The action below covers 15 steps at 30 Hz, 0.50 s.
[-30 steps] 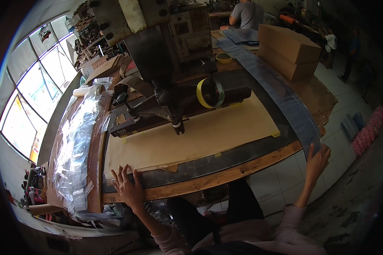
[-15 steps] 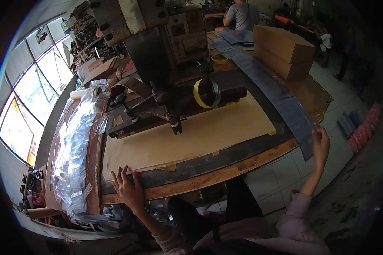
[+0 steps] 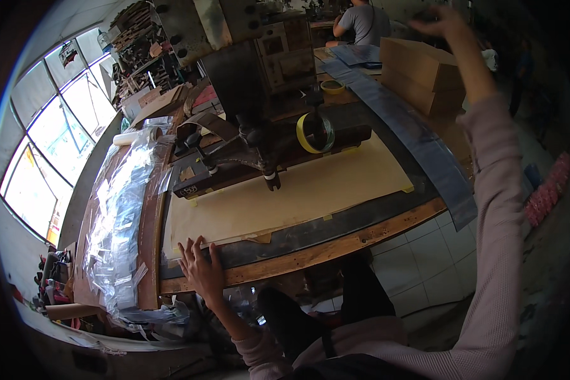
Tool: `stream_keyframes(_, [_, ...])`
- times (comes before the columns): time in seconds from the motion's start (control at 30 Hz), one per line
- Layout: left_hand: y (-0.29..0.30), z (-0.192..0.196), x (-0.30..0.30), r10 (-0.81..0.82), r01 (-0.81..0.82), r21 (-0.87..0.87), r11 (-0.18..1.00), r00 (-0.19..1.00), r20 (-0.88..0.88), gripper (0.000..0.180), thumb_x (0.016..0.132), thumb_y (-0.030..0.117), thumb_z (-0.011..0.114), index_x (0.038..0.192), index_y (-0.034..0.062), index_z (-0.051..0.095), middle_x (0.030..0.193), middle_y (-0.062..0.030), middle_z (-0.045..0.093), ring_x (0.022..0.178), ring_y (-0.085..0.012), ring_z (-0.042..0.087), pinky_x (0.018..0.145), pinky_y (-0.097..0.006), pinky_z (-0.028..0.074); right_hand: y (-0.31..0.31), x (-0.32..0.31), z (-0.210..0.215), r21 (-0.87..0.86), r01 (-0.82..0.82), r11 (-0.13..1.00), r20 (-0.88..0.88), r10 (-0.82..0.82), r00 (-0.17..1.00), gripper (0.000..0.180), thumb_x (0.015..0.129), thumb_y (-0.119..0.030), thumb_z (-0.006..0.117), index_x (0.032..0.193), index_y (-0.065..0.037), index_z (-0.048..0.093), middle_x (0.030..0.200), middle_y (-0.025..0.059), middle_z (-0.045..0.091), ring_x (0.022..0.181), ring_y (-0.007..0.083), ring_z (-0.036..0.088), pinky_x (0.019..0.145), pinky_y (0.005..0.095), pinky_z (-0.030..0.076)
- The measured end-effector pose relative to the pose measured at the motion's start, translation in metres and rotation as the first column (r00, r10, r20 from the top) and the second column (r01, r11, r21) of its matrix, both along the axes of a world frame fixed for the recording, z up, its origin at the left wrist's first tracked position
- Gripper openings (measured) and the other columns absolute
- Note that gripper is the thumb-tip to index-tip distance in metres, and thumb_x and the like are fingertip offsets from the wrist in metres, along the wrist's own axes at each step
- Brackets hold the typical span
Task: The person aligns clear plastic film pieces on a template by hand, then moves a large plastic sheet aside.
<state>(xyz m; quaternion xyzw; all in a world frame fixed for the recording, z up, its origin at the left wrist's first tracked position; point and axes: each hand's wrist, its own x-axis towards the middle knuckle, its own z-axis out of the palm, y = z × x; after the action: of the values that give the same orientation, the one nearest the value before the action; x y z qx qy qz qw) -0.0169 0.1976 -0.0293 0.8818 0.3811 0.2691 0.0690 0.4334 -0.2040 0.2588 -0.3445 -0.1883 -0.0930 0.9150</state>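
My left hand (image 3: 202,271) rests with fingers spread at the near left corner of a long tan sheet (image 3: 285,206), by the bench's wooden front edge. My right hand (image 3: 448,25) is raised far forward and up, above the cardboard boxes; it is dim and smeared, so its grip is unclear. The tan sheet lies on a dark mat (image 3: 285,244), held by bits of yellow tape. Over it stands a press machine with a dark bar (image 3: 266,166) across the sheet. A roll of yellow tape (image 3: 315,133) hangs at the bar.
Long blue-grey plastic sheeting (image 3: 418,145) runs along the bench's right side and hangs over its edge. Cardboard boxes (image 3: 418,66) stand beyond it. Crumpled clear plastic (image 3: 123,215) covers the left board. Another tape roll (image 3: 332,87) lies farther back. A person (image 3: 364,25) sits behind.
My right hand has left the near end of the blue-grey sheeting and swung up and forward. My left hand stays on the sheet's corner. The view has shifted slightly.
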Motion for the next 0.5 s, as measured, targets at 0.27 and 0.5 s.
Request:
stream_keyframes(0.27, [-0.001, 0.001, 0.001, -0.002, 0.002, -0.020, 1.000, 1.000, 0.004, 0.038, 0.092, 0.036, 0.053, 0.120, 0.0114, 0.057, 0.136, -0.0134, 0.048, 0.137, -0.0316, 0.031, 0.112, -0.051, 0.021, -0.012, -0.032, 0.052, 0.216, -0.200, 0.956, 0.199, 0.158, 0.967, 0.044, 0.095, -0.022, 0.051, 0.134, -0.009, 0.036, 0.142, 0.0245, 0.028, 0.129, 0.0418, 0.034, 0.100, 0.0587, 0.036])
stream_keyframes(0.5, [-0.002, -0.001, 0.003, -0.033, 0.033, 0.002, 0.999, 0.999, 0.020, 0.039, 0.092, 0.037, 0.053, 0.120, 0.0114, 0.057, 0.136, -0.0137, 0.048, 0.137, -0.0322, 0.031, 0.112, -0.051, 0.021, -0.037, -0.051, 0.039, 0.240, -0.571, 0.785, 0.647, 0.309, 0.697, 0.049, 0.097, -0.024, 0.050, 0.140, -0.008, 0.033, 0.150, 0.0235, 0.020, 0.139, 0.0385, 0.023, 0.107, 0.0558, 0.030])
